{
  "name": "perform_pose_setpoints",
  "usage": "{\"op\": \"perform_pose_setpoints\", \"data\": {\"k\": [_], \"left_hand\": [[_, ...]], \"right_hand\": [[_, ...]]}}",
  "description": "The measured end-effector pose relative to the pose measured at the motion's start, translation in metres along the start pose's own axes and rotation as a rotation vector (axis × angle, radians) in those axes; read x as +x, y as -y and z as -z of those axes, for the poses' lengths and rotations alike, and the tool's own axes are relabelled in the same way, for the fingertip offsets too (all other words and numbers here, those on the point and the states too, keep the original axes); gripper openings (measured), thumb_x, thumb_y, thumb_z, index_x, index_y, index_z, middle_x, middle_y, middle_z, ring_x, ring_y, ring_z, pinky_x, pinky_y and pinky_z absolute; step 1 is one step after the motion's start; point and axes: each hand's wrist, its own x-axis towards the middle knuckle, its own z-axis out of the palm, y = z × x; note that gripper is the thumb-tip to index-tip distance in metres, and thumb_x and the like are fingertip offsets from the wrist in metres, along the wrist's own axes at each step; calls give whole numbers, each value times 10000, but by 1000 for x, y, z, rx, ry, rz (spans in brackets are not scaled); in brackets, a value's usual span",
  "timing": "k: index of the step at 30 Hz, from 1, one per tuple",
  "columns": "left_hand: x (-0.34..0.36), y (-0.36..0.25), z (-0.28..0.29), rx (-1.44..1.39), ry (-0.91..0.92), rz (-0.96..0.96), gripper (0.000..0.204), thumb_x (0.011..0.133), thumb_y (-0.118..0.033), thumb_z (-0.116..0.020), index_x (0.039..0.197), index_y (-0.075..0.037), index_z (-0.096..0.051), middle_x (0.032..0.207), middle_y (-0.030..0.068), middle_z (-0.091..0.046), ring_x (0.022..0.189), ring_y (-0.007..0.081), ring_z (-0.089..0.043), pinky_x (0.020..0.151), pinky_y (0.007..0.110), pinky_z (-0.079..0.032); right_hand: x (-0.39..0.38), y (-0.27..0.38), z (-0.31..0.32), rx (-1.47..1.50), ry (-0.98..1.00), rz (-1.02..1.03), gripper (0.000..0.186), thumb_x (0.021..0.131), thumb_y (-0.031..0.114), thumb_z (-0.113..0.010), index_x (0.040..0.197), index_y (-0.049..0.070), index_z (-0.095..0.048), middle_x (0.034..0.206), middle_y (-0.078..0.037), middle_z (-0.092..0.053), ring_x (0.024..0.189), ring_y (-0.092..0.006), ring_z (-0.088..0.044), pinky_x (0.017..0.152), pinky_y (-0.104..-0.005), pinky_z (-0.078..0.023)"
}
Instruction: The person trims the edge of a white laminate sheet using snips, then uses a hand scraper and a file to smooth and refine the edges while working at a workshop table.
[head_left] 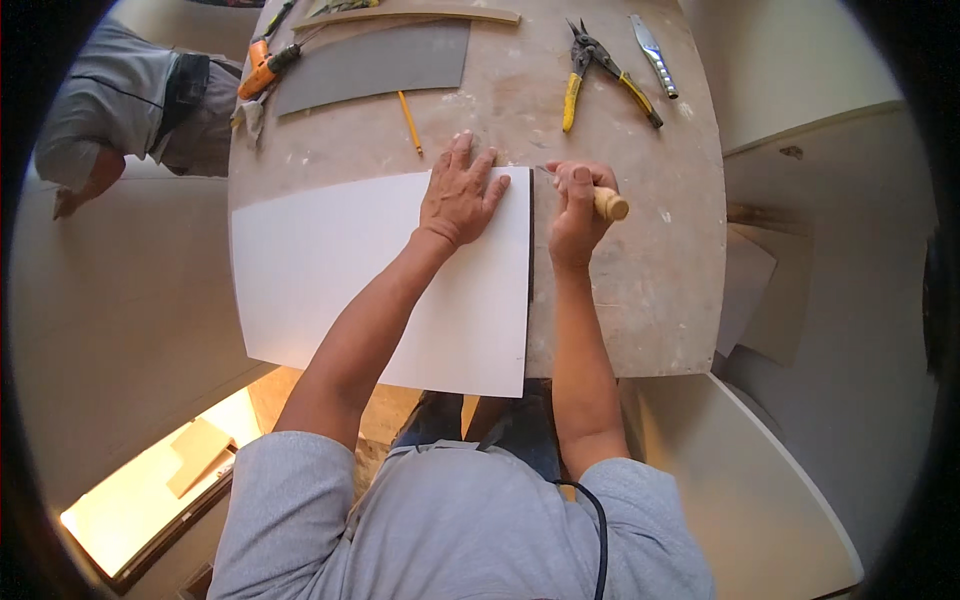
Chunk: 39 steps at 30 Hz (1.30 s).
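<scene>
A white rectangular board point(340, 270) lies flat on the worktable point(640, 300), its near edge reaching past the table's front. My left hand point(460, 195) rests on the board's far right part, palm down with the fingers spread. Just beyond the board's right edge, my right hand point(582, 205) is closed around a tool with a light wooden handle point(611, 205). A thin tip of that tool points left toward the board's far right corner; the rest is hidden by the fingers. Along the board's right side runs a dark strip point(531, 235).
Beyond the board lie a yellow pencil point(410, 122), a grey sheet point(375, 65), a wooden strip point(410, 13) and an orange-and-black tool point(268, 70). Yellow-handled snips point(600, 75) and a silver utility knife point(654, 58) are at the far right. Another person point(140, 100) bends at the left.
</scene>
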Motion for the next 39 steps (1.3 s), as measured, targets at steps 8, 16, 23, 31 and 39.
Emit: {"op": "perform_pose_setpoints", "data": {"k": [8,16,23,31,39], "left_hand": [[0,2,-1,-2,5,-38,509,1007,-428,-571,1383,-85,-583,1550,268,-391,1439,443,-373,1203,491,-294],[-1,1,-2,-35,-41,-133,495,980,-441,-612,1355,-117,-609,1513,286,-416,1405,456,-400,1174,508,-321],[-2,2,-6,-26,-90,-154,463,964,-424,-643,1321,-129,-649,1478,273,-445,1350,447,-443,1142,501,-362],[-2,3,-6,-3,-93,-173,472,957,-445,-656,1312,-135,-664,1482,276,-442,1349,445,-444,1140,496,-368],[-1,2,-8,-20,-39,-125,501,966,-503,-624,1321,-152,-672,1494,271,-435,1381,458,-414,1156,504,-348]], "right_hand": [[-35,-10,1,-88,5,52,248,1031,164,-551,810,52,-526,741,-27,-500,718,-140,-505,983,-485,-533],[-42,-13,-19,-372,-69,81,327,994,158,-576,718,4,-497,699,3,-537,688,-94,-460,630,-296,-418],[-34,-11,-21,-256,-176,-29,310,982,138,-563,708,22,-477,680,29,-499,664,-81,-421,591,-292,-395],[-58,-13,-14,-262,-130,62,317,988,145,-573,709,38,-466,676,22,-493,661,-77,-410,598,-264,-383],[-88,15,6,-323,-104,23,333,978,150,-552,687,19,-457,587,-13,-435,568,-90,-381,506,-318,-328]]}}
